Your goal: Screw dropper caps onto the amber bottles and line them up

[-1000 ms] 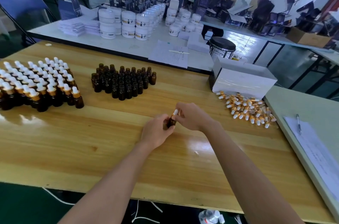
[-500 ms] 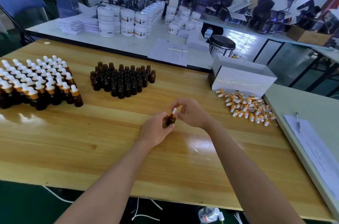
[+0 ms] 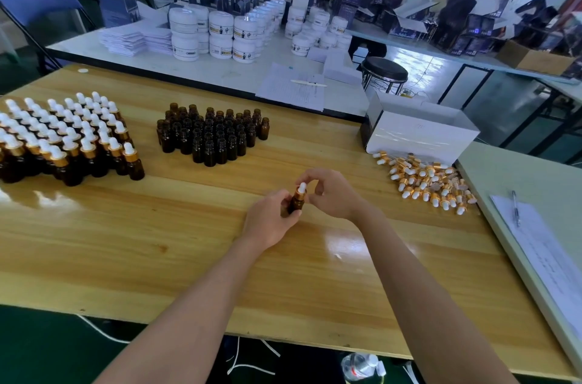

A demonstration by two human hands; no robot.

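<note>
The left hand point(image 3: 271, 220) curls round the body of one amber bottle point(image 3: 296, 203) and holds it upright over the wooden table point(image 3: 157, 242). The right hand point(image 3: 333, 194) pinches the dropper cap point(image 3: 302, 187) on its neck between thumb and fingertips. The cap sits on the bottle, but the fingers hide the thread, so I cannot tell whether it is screwed fully tight.

Beyond the held bottle and a little to its left, a block of open bottles point(image 3: 214, 135) waits uncapped. Further left of the held bottle, the capped bottles point(image 3: 63, 144) stand in rows, the larger group. To the right of the held bottle lies a heap of loose caps point(image 3: 428, 182), in front of a white box point(image 3: 419, 135).

Judged from this, over half the work is done. The open block is left to cap, and the held bottle has not yet joined the rows.
</note>
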